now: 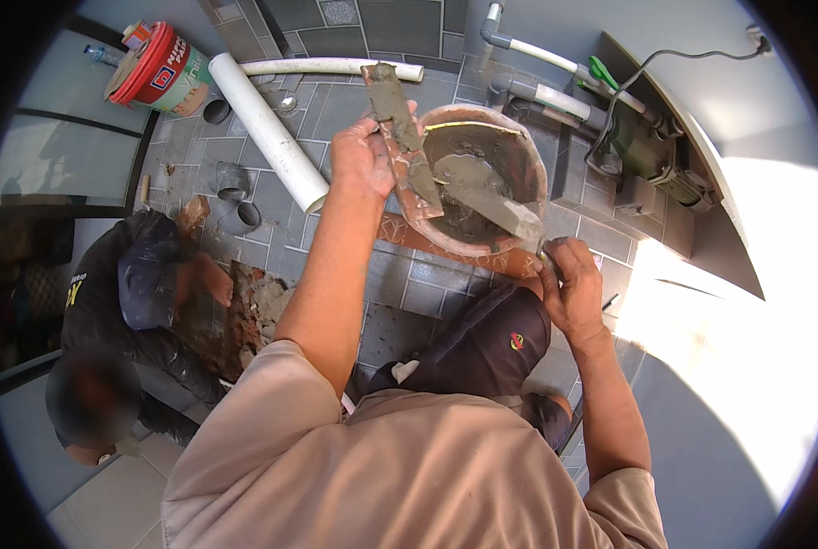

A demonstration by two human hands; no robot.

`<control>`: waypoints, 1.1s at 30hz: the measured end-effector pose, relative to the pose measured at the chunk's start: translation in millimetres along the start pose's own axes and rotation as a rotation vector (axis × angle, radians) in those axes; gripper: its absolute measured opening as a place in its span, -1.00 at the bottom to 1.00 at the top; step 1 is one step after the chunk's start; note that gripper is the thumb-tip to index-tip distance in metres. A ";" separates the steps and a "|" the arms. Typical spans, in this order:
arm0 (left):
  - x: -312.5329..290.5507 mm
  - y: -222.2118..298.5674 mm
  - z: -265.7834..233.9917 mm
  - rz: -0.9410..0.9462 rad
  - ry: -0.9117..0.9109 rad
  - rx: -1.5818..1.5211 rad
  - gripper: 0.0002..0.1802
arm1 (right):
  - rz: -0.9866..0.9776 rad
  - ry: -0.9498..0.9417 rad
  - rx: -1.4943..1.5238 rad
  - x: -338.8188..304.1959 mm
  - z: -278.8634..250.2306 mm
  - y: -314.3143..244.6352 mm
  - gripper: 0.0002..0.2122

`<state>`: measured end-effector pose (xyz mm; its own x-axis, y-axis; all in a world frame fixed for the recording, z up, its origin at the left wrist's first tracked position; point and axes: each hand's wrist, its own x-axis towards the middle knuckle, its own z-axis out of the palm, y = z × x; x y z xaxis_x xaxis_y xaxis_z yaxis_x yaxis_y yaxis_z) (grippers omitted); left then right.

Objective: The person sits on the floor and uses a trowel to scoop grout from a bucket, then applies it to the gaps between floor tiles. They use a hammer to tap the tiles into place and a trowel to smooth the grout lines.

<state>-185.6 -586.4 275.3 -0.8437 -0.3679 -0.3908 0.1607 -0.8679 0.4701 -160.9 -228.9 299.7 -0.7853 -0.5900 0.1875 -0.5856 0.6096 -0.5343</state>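
Note:
My left hand (361,157) is closed around a long reddish-brown tile strip (416,190), holding it tilted beside and partly over the bucket's left rim. Grey wet mortar (389,102) coats much of the strip's upper face. In front of my right knee, my right hand (574,284) grips a trowel (516,218) by its handle, which the fingers mostly hide. The trowel's mortar-smeared blade reaches over the bucket's near right side. Inside the round bucket (539,169) lies more wet grey mortar (468,174).
A patterned reddish-brown tile strip (468,254) lies before the bucket. White pipes (267,128) and grey pipe fittings (239,218) rest on the tiled floor. A paint pail (166,73) stands far left. A co-worker (143,302) crouches left near broken floor (262,306); a pump (651,151) stands right.

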 end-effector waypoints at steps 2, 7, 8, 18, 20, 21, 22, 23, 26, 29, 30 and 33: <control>-7.7 10.4 -24.3 -0.047 -0.028 0.052 -0.42 | 0.083 -0.139 -0.174 23.3 -11.1 -9.6 -0.81; -31.0 1.3 -81.2 -0.126 0.062 0.091 -0.38 | 0.293 -0.696 -0.496 122.4 13.5 -38.7 -0.76; -36.2 -1.4 -90.2 -0.148 0.072 0.055 -0.38 | 0.264 -0.705 -0.492 132.8 26.8 -34.4 -0.76; -53.6 -18.5 -125.6 -0.147 0.149 0.141 -0.46 | 0.213 -0.649 -0.394 133.5 146.5 1.5 -0.71; -53.2 -19.4 -123.0 -0.133 0.182 0.142 -0.46 | 0.274 -0.681 -0.318 135.0 145.2 0.9 -0.72; -51.1 -19.9 -127.1 -0.139 0.181 0.122 -0.47 | 0.311 -0.739 -0.265 141.2 139.2 3.0 -0.72; -47.7 -20.4 -133.0 -0.146 0.178 0.101 -0.47 | 0.349 -0.795 -0.213 144.8 132.6 4.9 -0.72; -45.3 -20.0 -137.5 -0.152 0.174 0.080 -0.47 | 0.434 -0.851 -0.125 147.2 123.5 2.4 -0.73; -46.8 -14.9 -141.2 -0.131 0.202 0.042 -0.49 | 0.560 -0.944 0.075 154.3 92.3 -3.9 -0.74; -55.7 -6.7 -132.3 -0.112 0.182 0.073 -0.49 | 0.470 -0.889 0.201 149.1 56.3 6.3 -0.74; -58.4 -2.8 -128.2 -0.080 0.223 0.062 -0.49 | 0.459 -0.859 0.284 139.1 43.9 7.2 -0.74; -50.9 1.9 -104.7 -0.008 0.302 0.039 -0.47 | 0.328 -0.719 0.487 100.6 25.8 6.5 -0.82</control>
<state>-88.8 -604.3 213.3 -0.6531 -0.4492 -0.6096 0.1303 -0.8597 0.4939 -238.5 -297.9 293.9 -0.4881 -0.7132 -0.5031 -0.0795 0.6103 -0.7881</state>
